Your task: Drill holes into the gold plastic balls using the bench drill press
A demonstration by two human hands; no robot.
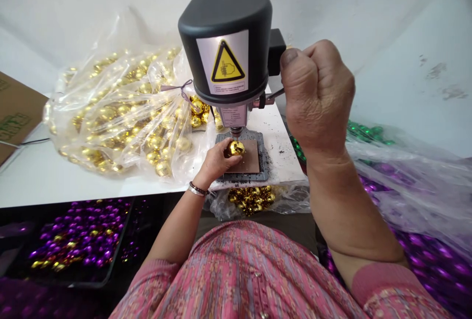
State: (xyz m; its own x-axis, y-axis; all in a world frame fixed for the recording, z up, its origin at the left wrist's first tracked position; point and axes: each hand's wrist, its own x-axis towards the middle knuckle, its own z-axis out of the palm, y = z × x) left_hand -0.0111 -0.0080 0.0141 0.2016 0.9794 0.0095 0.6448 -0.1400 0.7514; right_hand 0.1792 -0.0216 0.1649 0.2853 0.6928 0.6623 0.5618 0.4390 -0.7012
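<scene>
Cardboard box at far left, then a clear bag of gold balls on the white table. The left hand pinches one gold ball between thumb and fingers, over the brown board and right beneath the black drill. The right hand is curled in a fist around the drill's lever. Purple balls lie at far right.

Left hand is stretched out far, curled in a pinch. Right hand is up nearer, balled in a fist.
</scene>
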